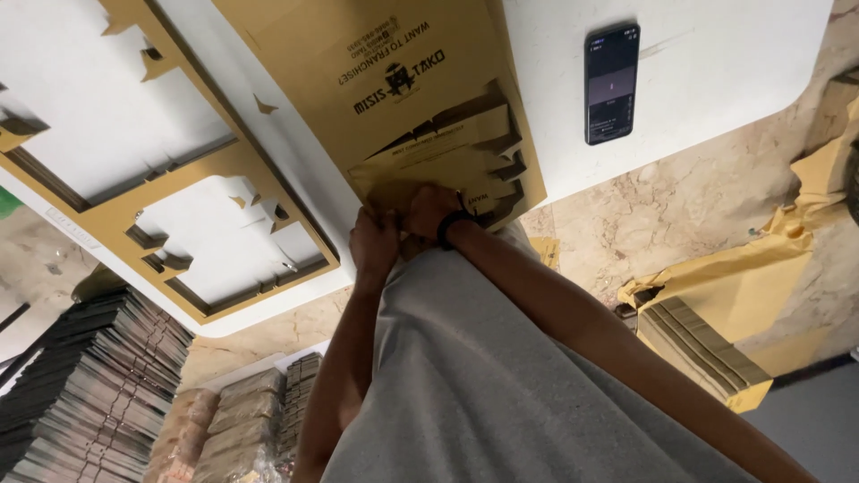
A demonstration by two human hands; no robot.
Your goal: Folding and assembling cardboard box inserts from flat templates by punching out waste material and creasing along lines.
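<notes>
Both hands meet at the near edge of a white surface (716, 54), working the same flat brown cardboard box blank (376, 80) that lies printed side up across it. The left hand (374, 241) has its grip curled tight on the blank's lower edge, fingers pressed around the cardboard just beside the other hand. The right hand (428, 210), with a dark band (447, 228) at the wrist, also closes its grip on that edge, where several notched flaps (474, 148) of the blank are stacked and fanned over one another. The 2 hands touch or nearly touch; how many layers each pinches I cannot tell. The person's grey shirt (501, 385) fills the lower middle of the view. To the left on the surface lies a large cardboard offcut frame (215, 165) with 2 cut-out windows through which the white top shows. A dark phone (611, 83) lies face up on the right part of the surface, well apart from the hands. On the pale stone floor (680, 206) to the right, an opened brown paper wrapper (743, 286) holds a bundle of flat cardboard sheets (702, 344) seen edge on. At the lower left, tall stacks of flat dark-edged blanks (89, 385) stand side by side, and near them sit shorter bundles wrapped in clear plastic (242, 420).
</notes>
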